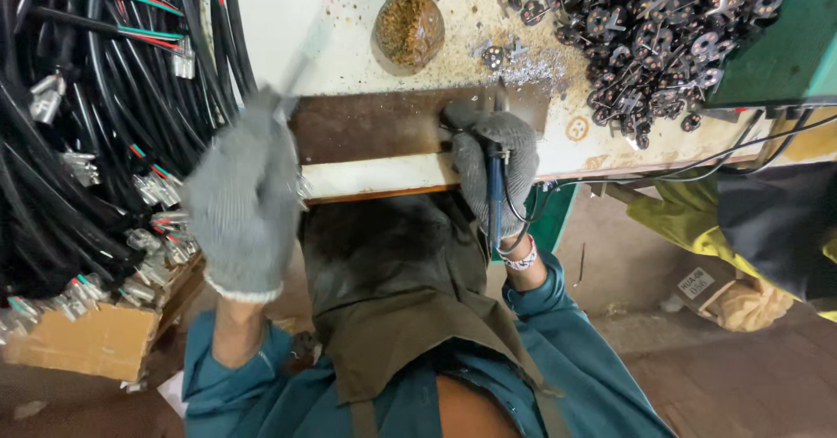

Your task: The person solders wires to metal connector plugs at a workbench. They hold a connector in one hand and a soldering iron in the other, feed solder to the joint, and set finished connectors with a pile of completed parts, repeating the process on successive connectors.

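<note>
Both my hands wear grey knitted gloves. My left hand [242,196] is raised at the left of the bench, blurred, closed around something thin and pale that sticks up toward the bench top; I cannot tell what it is. My right hand [495,168] rests on the front edge of the bench, gripping a dark blue soldering iron [494,196] whose tip points up onto a dark brown metal plate [375,124]. Its black cord loops down past my wrist.
A large bundle of black cables [96,124] with metal terminals hangs at the left over a cardboard box [87,342]. A heap of small dark metal parts [663,28] covers the bench's right. A round brown lump [410,27] sits at the back.
</note>
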Demonstrator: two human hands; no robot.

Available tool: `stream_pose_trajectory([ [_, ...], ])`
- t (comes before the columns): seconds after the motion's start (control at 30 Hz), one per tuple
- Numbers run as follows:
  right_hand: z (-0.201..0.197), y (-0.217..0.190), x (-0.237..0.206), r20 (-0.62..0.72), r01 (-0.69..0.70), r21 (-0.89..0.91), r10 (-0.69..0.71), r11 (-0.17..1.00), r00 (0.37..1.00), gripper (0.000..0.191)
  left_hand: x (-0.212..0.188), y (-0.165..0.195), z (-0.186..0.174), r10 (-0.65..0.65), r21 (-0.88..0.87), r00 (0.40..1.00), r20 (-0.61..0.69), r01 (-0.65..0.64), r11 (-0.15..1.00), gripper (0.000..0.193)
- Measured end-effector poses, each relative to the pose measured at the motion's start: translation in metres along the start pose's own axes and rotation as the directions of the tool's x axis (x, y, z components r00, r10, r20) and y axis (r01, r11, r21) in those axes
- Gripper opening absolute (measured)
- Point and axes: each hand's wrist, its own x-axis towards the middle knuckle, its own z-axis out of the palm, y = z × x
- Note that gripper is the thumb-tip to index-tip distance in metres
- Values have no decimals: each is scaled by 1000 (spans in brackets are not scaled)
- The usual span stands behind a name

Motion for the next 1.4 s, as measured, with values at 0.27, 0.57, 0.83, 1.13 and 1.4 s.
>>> stream_pose_trajectory([
  [0.27, -9, -24, -23, 231, -474, 274, 421, 837, 877, 32, -15, 33, 36, 116, -651, 914, 388, 183, 737, 33],
  [0.57, 4, -39, -18, 116, -348, 529, 340, 774, 933, 44, -5, 41, 58, -61, -667, 906, 418, 352, 657, 15],
  [0.83, -16, -49, 6, 316, 154, -309, -52, 939, 947, 53, -9, 38, 60, 39, -746, 973, 227, 148, 650, 14],
  [1.13, -2, -59, 5, 114, -77, 12, 75, 997, 991, 45, -10, 40, 58, -114, -765, 924, 366, 368, 528, 10],
  [1.4, -17, -48, -3, 171, -90, -43, 96, 995, 980, 56, -13, 38, 61, -25, -672, 903, 428, 337, 659, 9],
])
